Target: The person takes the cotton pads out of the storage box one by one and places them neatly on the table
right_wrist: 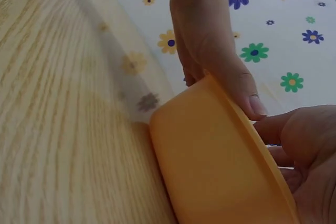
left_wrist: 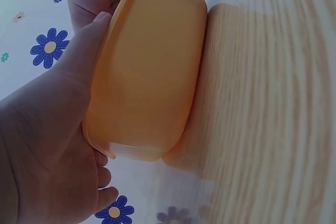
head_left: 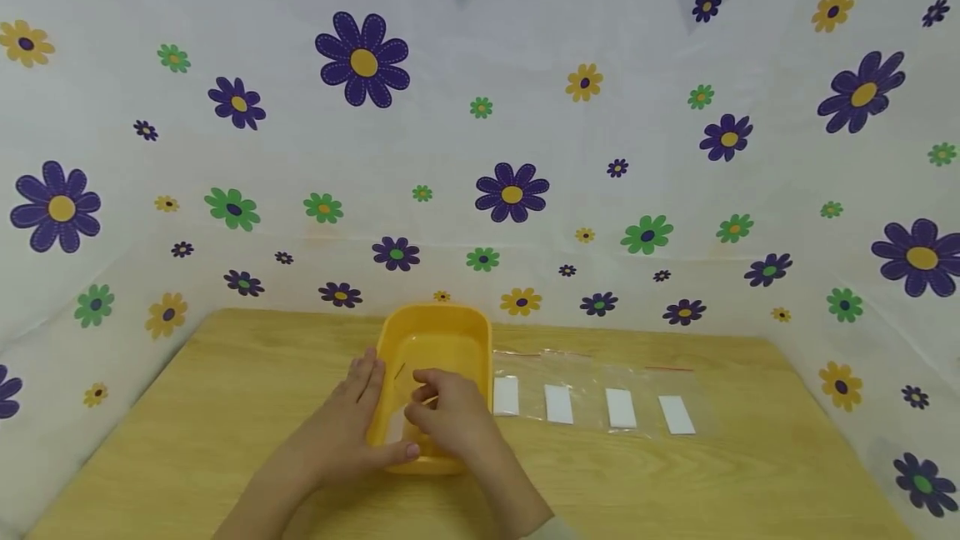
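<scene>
A yellow plastic tub [head_left: 438, 319] stands on the wooden table, its long sides running away from me. My left hand [head_left: 341, 423] holds the tub's near left corner, the thumb over the near rim and the fingers along the left rim. Over the inside of the tub, my right hand [head_left: 453, 415] has its fingers bent, thumb and forefinger pointing left. I cannot tell whether those fingers pinch something. Past them, a thin dark sliver [head_left: 400, 371] shows inside the tub. A pale flat piece [head_left: 396, 425] lies at its left side, partly hidden by the hands.
Right of the tub, several clear zip bags lie in a row on the table [head_left: 712, 482], each with a white rectangle [head_left: 558, 404] in it; the nearest bag reaches the tub's side. A white cloth [head_left: 450, 148] with flowers hangs behind and at both sides.
</scene>
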`<state>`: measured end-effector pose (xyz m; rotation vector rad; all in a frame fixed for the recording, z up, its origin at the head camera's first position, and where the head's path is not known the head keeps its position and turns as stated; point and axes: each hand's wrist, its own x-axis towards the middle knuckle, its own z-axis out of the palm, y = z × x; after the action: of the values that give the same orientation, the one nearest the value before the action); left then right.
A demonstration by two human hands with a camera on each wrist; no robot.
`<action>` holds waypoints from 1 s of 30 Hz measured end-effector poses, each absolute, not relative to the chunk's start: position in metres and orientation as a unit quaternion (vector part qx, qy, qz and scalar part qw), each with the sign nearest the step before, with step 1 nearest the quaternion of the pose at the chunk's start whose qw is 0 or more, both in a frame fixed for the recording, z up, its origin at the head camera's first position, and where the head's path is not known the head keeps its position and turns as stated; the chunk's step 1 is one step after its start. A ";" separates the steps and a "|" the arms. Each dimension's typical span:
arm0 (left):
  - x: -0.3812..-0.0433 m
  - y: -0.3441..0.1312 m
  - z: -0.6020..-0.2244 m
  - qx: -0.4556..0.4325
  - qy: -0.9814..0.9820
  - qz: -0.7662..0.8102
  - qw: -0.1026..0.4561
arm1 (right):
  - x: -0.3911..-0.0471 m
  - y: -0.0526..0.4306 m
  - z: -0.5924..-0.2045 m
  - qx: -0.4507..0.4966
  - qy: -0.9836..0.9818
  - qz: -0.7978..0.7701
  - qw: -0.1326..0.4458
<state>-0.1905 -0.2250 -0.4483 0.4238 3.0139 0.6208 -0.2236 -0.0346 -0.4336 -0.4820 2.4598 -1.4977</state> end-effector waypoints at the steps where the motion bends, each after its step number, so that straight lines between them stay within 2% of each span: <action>1: -0.191 -0.226 -0.447 0.136 0.970 0.200 0.017 | -0.224 -0.036 -0.434 -0.169 0.844 -0.498 0.102; 5: -0.192 -0.228 -0.444 0.138 0.970 0.198 0.018 | -0.223 -0.041 -0.435 -0.172 0.870 -0.456 0.076; 14: -0.190 -0.228 -0.443 0.141 0.969 0.201 0.017 | -0.219 -0.045 -0.436 -0.172 0.877 -0.443 0.062; 23: -0.188 -0.228 -0.442 0.143 0.968 0.205 0.011 | -0.220 -0.045 -0.436 -0.153 0.848 -0.507 0.034; 30: -0.188 -0.229 -0.445 0.139 0.969 0.202 0.011 | -0.220 -0.040 -0.432 -0.133 0.807 -0.574 0.035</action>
<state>-0.1885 -0.2287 -0.4452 0.4333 3.0244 0.6291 -0.2197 -0.0402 -0.4320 -0.4099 2.4793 -1.7647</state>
